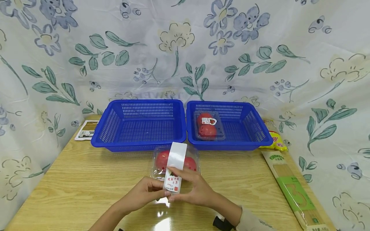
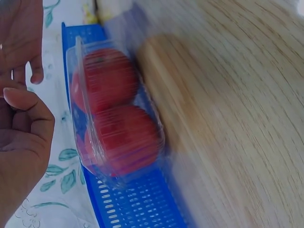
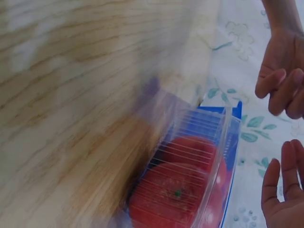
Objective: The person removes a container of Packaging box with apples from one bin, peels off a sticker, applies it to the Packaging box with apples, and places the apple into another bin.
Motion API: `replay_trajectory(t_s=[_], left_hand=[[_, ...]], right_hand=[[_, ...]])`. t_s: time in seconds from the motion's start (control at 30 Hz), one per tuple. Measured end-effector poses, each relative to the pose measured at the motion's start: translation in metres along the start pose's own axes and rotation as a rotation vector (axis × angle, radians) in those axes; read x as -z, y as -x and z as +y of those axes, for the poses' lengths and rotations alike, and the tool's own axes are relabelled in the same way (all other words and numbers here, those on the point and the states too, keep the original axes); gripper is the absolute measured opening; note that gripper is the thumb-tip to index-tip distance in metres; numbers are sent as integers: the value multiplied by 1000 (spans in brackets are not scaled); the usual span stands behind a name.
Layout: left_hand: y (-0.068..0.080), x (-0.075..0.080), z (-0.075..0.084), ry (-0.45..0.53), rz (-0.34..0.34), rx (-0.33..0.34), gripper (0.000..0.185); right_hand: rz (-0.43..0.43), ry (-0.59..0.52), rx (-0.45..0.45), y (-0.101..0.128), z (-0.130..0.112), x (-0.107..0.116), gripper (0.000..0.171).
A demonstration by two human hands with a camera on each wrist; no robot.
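Note:
In the head view a white printed label strip (image 1: 177, 157) with red characters stands over a clear plastic clamshell box (image 1: 156, 175). Two round red fruits (image 1: 162, 160) lie inside this box, in front of the baskets. My left hand (image 1: 144, 194) pinches the strip's lower end between thumb and fingers. From the other side my right hand (image 1: 199, 189) holds it, index finger across the print and thumb by the bottom edge. The strip hides the middle of the box. The left wrist view shows the same two fruits (image 2: 126, 137) through the clear plastic, blurred.
Two blue baskets (image 1: 138, 148) (image 1: 228, 147) stand side by side behind the box. The right one holds another labelled fruit box (image 1: 218, 130). A long noodle packet (image 1: 295, 192) and a yellow bag (image 1: 276, 141) lie at right, a white packet (image 1: 85, 131) at far left. A floral curtain (image 1: 173, 64) hangs behind.

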State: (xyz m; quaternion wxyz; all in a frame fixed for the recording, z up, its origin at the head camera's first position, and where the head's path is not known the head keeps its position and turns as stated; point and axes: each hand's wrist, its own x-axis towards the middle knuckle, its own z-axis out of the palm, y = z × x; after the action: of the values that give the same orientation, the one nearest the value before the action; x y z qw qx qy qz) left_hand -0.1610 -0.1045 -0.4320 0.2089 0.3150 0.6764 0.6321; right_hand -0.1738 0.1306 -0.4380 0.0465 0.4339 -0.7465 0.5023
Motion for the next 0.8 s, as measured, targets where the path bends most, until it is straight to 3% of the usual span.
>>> replay_trajectory(t_s=[0.17, 0.47, 0.8], left_hand=[[-2, -2, 1, -7, 23, -21, 20], [-5, -6, 2, -5, 55, -66, 19], [-5, -7, 0, -2, 61, -92, 20]], right_hand=[[-35, 35, 18, 2, -1, -4, 83], [-52, 33, 15, 3, 3, -10, 61], [-26, 36, 35, 0, 0, -10, 49]])
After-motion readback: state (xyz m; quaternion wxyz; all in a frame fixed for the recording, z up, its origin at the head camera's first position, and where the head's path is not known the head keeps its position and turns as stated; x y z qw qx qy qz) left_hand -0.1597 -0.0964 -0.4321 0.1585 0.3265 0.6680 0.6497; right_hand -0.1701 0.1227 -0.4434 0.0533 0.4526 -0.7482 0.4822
